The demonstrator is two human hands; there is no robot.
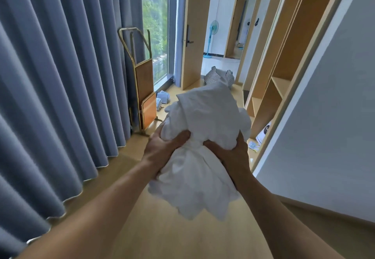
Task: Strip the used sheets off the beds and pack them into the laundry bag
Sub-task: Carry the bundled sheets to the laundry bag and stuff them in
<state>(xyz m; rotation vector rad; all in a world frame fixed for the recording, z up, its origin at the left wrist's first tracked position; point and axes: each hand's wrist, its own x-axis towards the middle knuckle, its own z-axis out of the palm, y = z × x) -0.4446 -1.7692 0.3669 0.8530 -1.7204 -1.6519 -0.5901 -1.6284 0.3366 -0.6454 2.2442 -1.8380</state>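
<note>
A bunched white sheet (205,120) hangs in front of me, held up off the wooden floor. My left hand (162,149) grips its left side and my right hand (229,153) grips its right side, thumbs pressed into the cloth at the middle. Ahead on the floor by the doorway sits a checked laundry bag (213,76), partly hidden behind the sheet's top. No bed is in view.
Grey curtains (60,76) run along the left. A folded luggage rack (142,88) leans by the window. An open wooden wardrobe (284,65) and a white wall line the right. Small blue packs (162,98) lie on the floor. A fan (212,35) stands beyond the doorway.
</note>
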